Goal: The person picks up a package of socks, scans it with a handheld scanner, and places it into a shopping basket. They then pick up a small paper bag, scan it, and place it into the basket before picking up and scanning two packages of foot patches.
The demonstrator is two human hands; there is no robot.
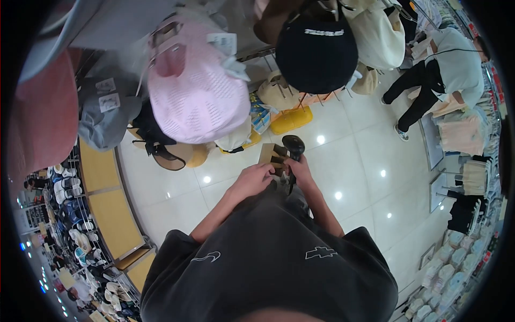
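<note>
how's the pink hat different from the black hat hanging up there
The pink hat is pale, with an open perforated knit; the black hat is dark and smooth-looking. The pink one shows white paper tags, while the black one carries a strip of white lettering. The pink hat hangs further left, the black one right of it. Both hang on the display rack above the person's hands.
</note>
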